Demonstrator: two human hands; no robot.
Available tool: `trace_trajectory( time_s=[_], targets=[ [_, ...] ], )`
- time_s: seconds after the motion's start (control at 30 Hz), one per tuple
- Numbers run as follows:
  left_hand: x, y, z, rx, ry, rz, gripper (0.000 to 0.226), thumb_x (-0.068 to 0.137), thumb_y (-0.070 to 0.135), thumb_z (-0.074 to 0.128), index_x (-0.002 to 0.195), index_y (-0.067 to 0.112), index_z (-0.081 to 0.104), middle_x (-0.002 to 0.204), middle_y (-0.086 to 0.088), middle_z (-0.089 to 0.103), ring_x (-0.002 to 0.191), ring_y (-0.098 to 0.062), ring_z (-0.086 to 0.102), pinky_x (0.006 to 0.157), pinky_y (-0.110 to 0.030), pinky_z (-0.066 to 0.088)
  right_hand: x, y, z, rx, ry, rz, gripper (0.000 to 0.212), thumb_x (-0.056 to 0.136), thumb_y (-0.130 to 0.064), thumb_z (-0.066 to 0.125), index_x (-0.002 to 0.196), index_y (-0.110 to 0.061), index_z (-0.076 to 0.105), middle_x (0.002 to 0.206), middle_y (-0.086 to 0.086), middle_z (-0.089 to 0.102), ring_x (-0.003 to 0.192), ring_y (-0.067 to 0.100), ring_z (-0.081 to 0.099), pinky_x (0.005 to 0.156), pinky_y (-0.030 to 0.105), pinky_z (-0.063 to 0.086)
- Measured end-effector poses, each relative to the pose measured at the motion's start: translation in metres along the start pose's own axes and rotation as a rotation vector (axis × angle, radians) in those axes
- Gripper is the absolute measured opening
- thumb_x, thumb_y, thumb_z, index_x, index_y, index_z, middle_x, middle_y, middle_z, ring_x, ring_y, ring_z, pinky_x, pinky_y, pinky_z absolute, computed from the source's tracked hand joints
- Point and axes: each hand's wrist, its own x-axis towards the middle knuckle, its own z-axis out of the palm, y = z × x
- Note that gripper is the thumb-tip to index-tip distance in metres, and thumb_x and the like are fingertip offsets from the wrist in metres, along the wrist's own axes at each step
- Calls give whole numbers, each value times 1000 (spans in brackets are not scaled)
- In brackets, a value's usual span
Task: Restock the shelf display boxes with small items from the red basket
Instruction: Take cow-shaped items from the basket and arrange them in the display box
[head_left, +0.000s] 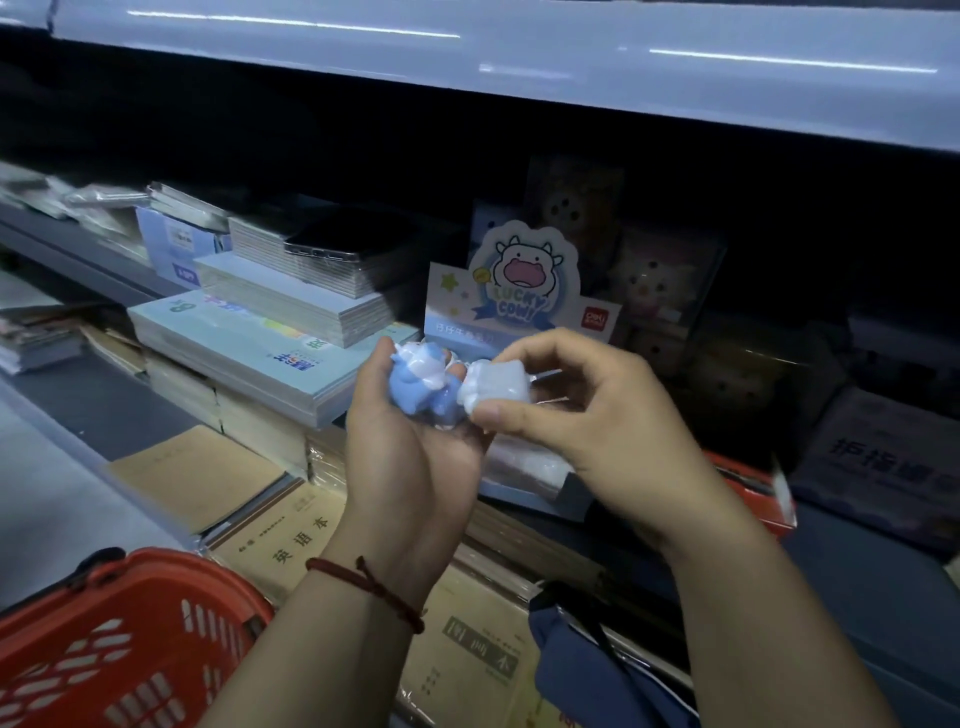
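My left hand is palm up and cups a small blue and white cow figure. My right hand pinches a white cow figure between thumb and fingers, right beside the blue one. Both hands hover in front of the "Lucky Cow" display box on the shelf; the box's lower part is hidden behind them. The red basket sits at the bottom left, and I cannot see what is inside it.
Stacks of notebooks fill the shelf to the left. Brown exercise books lie below the hands. Dark boxes stand at the right. An upper shelf edge overhangs. A blue bag hangs at the bottom.
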Motion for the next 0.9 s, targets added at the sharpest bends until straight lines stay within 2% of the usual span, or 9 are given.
trace_trajectory(
  time_s=[0.1,0.2,0.27,0.4,0.57,0.67,0.73,0.8,0.9],
  targets=[
    [-2,4,-1,38,23,40,42,99,47,54,105,6,63,107,-17,61,88,-27,64,83,-37,57,1,-3,-14,392,58,44,31,71,-14,85,99,-12,74,107,8,75,93,29,76,81,43,63],
    [-5,5,-1,41,28,30,40,97,46,56,84,10,64,89,-10,61,70,-21,60,75,-34,53,6,7,-23,497,167,130,29,72,-9,84,98,-3,73,100,16,77,93,36,75,86,47,62],
    [-6,2,-2,54,46,14,41,96,45,57,80,9,66,89,-11,63,71,-21,59,76,-35,52,11,17,-24,389,262,183,24,73,-7,86,94,-8,75,95,14,78,89,32,77,83,45,63],
    [-7,-5,-5,76,42,-26,39,96,45,57,85,8,66,88,-13,64,75,-23,57,73,-36,52,19,31,-28,-84,390,167,25,81,-23,84,101,-21,71,88,-3,76,62,7,69,59,24,56],
    [-5,-5,-5,67,34,-37,38,94,44,59,81,9,67,91,-13,63,76,-24,55,75,-36,51,23,40,-27,-94,343,167,14,88,-24,77,102,-26,75,92,-8,76,68,9,72,70,31,61],
    [-4,-5,-4,61,34,-36,37,95,43,58,86,8,65,95,-14,61,78,-23,55,76,-35,51,21,39,-29,6,278,198,26,74,-23,89,95,-24,74,88,-5,77,79,12,73,70,28,62],
    [-3,-5,-4,76,42,-37,36,95,43,57,88,8,63,97,-15,59,78,-23,55,75,-36,51,20,39,-31,-107,248,216,39,67,-22,93,99,-27,71,84,-1,75,76,18,72,66,35,61],
    [-2,-6,-4,86,45,-43,36,94,42,57,88,8,62,99,-15,59,76,-23,55,73,-36,51,21,39,-32,-289,271,179,36,72,-18,88,101,-28,70,84,-1,74,75,20,71,69,40,62],
    [-2,-6,-2,84,57,-49,36,95,42,56,89,7,62,100,-15,60,76,-23,55,72,-36,52,21,36,-38,-446,270,120,34,77,-20,81,108,-30,72,89,-10,73,75,7,67,64,21,54]
  ],
)
